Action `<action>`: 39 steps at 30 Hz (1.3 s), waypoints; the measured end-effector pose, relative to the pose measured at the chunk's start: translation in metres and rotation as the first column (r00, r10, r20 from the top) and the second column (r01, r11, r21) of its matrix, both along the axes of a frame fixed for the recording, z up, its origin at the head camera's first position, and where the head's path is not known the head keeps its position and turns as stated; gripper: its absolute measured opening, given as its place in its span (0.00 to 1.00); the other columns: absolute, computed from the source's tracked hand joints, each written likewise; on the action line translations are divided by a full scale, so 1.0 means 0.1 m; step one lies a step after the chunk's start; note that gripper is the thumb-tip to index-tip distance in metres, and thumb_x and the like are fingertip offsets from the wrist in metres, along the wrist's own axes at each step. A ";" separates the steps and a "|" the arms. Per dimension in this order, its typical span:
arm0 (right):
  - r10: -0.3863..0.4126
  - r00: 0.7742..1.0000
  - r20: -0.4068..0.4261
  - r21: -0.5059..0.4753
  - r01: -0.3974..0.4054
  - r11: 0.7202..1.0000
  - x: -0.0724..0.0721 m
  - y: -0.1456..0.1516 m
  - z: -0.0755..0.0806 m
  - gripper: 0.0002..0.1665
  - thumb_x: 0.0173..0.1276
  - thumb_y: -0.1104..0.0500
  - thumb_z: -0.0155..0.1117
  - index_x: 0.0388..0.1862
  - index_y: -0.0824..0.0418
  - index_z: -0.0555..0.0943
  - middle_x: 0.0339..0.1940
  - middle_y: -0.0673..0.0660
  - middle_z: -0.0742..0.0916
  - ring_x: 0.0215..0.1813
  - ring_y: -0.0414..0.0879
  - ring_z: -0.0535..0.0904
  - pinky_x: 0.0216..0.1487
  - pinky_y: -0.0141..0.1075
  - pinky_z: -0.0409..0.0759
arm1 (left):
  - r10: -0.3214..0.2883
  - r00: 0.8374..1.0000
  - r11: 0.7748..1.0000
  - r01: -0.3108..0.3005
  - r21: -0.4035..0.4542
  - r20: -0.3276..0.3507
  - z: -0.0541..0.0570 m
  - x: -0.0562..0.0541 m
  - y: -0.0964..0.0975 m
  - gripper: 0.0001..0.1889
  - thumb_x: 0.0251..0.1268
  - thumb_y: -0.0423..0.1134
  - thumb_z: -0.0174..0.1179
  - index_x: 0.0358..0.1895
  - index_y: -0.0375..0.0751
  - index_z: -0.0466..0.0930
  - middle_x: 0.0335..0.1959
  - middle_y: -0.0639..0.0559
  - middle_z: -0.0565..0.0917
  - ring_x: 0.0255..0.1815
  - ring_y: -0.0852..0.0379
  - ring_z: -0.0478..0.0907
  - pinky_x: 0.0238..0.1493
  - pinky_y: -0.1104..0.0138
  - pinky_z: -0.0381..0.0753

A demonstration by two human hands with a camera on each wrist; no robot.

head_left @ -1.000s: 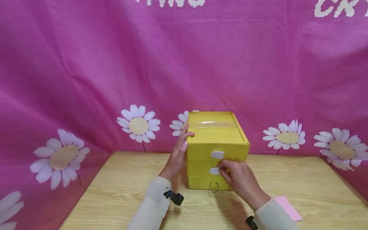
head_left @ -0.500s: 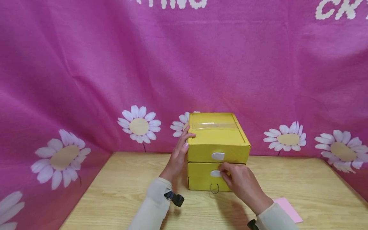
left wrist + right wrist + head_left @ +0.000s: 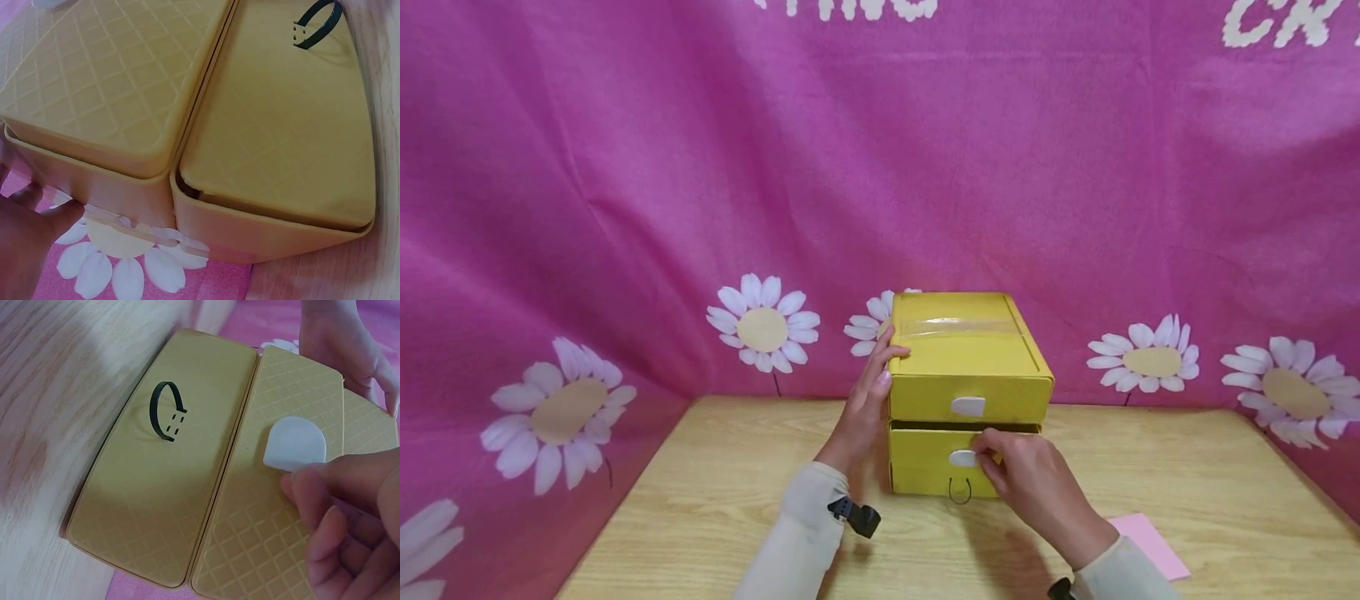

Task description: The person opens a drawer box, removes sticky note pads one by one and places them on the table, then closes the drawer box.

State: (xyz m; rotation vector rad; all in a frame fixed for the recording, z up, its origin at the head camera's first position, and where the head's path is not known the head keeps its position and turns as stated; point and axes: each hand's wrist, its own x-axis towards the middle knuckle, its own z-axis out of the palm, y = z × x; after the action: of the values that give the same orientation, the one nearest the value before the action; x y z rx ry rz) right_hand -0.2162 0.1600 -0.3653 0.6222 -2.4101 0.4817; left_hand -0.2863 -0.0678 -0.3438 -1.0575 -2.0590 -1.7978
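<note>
A yellow drawer unit (image 3: 962, 346) of three stacked drawers stands on the table. My left hand (image 3: 861, 408) rests on its left side, fingertips at the top edge; the left wrist view shows this hand (image 3: 28, 234) against the side wall. With thumb and fingers my right hand (image 3: 1037, 479) pinches the white tab (image 3: 962, 457) of the middle drawer (image 3: 917, 454). That drawer stands slightly out, a dark gap above its front. In the right wrist view my right fingers (image 3: 309, 487) are at the edge of the white tab (image 3: 295, 442). The bottom drawer (image 3: 275, 112) bears a dark loop handle (image 3: 322, 25).
The top drawer (image 3: 925, 398) is closed and has its own white tab (image 3: 968, 406). A pink paper pad (image 3: 1150, 546) lies on the wooden table (image 3: 722, 467), beside my right sleeve. Behind hangs a magenta cloth (image 3: 880, 167) with printed daisies.
The middle drawer has come out a little towards me, and a dark gap has opened above it. My right hand has moved slightly nearer with the tab; my left hand stays put.
</note>
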 end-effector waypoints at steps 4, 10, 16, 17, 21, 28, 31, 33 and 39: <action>0.009 1.000 -0.020 0.006 -0.009 1.000 0.02 0.00 -0.01 0.12 0.49 0.68 0.74 0.26 0.52 0.83 0.21 0.42 0.83 0.20 0.33 0.66 0.23 0.30 0.68 | 0.002 1.000 1.000 -0.002 -0.007 0.002 -0.01 -0.01 -0.01 0.22 0.73 0.38 0.34 0.66 0.35 0.61 0.79 0.43 0.41 0.78 0.48 0.36 0.69 0.37 0.41; 0.009 0.999 -0.048 0.006 -0.009 1.000 0.06 0.00 -0.01 0.13 0.48 0.68 0.74 0.27 0.52 0.83 0.21 0.42 0.83 0.20 0.32 0.65 0.22 0.29 0.67 | -0.002 1.000 1.000 0.002 0.006 -0.004 -0.01 -0.02 0.00 0.22 0.72 0.37 0.34 0.65 0.35 0.61 0.79 0.43 0.41 0.78 0.47 0.36 0.70 0.38 0.40; 0.013 0.999 -0.047 0.006 -0.013 1.000 0.11 -0.01 -0.01 0.14 0.47 0.68 0.75 0.26 0.52 0.82 0.21 0.42 0.83 0.19 0.32 0.64 0.22 0.29 0.67 | 0.000 1.000 1.000 0.001 0.013 -0.014 0.01 -0.02 0.00 0.22 0.72 0.37 0.34 0.65 0.33 0.61 0.79 0.42 0.42 0.78 0.47 0.37 0.70 0.39 0.41; 0.013 0.999 -0.050 0.006 -0.012 1.000 0.11 -0.01 -0.01 0.14 0.47 0.68 0.76 0.26 0.51 0.82 0.21 0.42 0.83 0.20 0.32 0.64 0.22 0.29 0.67 | 0.002 1.000 1.000 -0.002 0.011 -0.018 0.01 -0.02 0.00 0.22 0.73 0.37 0.34 0.65 0.33 0.62 0.79 0.42 0.42 0.78 0.47 0.37 0.70 0.39 0.41; 0.016 0.998 -0.068 0.013 -0.015 1.000 0.15 -0.01 -0.01 0.15 0.46 0.69 0.76 0.25 0.51 0.82 0.20 0.41 0.83 0.19 0.31 0.64 0.22 0.29 0.68 | 0.002 1.000 1.000 -0.002 0.002 -0.021 0.01 -0.02 -0.01 0.22 0.73 0.37 0.34 0.65 0.33 0.62 0.79 0.42 0.42 0.78 0.48 0.38 0.70 0.40 0.42; 0.030 0.997 -0.075 0.011 -0.030 1.000 0.22 0.00 0.00 0.17 0.45 0.67 0.78 0.26 0.49 0.81 0.21 0.39 0.82 0.20 0.30 0.64 0.22 0.27 0.67 | 0.013 1.000 1.000 -0.013 -0.001 -0.020 0.01 -0.03 -0.01 0.21 0.73 0.38 0.34 0.65 0.36 0.62 0.79 0.44 0.43 0.78 0.48 0.39 0.70 0.40 0.43; 0.039 0.995 -0.092 0.008 -0.038 0.999 0.25 0.00 0.00 0.17 0.45 0.67 0.78 0.26 0.48 0.81 0.21 0.38 0.81 0.21 0.29 0.64 0.22 0.27 0.67 | 0.017 1.000 1.000 -0.017 -0.003 -0.023 0.01 -0.03 -0.01 0.21 0.73 0.37 0.34 0.65 0.35 0.62 0.79 0.43 0.43 0.78 0.48 0.39 0.70 0.40 0.43; 0.041 0.995 -0.091 0.003 -0.040 0.999 0.26 0.00 0.00 0.17 0.45 0.67 0.78 0.25 0.47 0.81 0.21 0.37 0.81 0.20 0.29 0.63 0.22 0.26 0.66 | 0.016 1.000 1.000 -0.016 -0.005 -0.024 0.01 -0.03 -0.01 0.21 0.73 0.37 0.34 0.65 0.35 0.62 0.79 0.44 0.43 0.78 0.48 0.39 0.71 0.41 0.43; 0.036 0.998 -0.054 -0.010 -0.037 0.999 0.31 -0.01 0.00 0.17 0.46 0.67 0.78 0.25 0.47 0.81 0.21 0.36 0.81 0.20 0.28 0.63 0.22 0.26 0.66 | 0.009 1.000 1.000 -0.009 0.002 -0.014 0.01 -0.02 -0.01 0.22 0.73 0.37 0.34 0.65 0.33 0.62 0.79 0.43 0.42 0.78 0.48 0.38 0.71 0.41 0.43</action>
State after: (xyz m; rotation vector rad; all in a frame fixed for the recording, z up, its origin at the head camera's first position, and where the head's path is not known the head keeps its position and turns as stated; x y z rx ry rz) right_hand -0.1848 0.1591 -0.3651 0.6672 -2.3476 0.4874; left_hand -0.2883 -0.0685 -0.3426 -1.0556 -2.0504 -1.7827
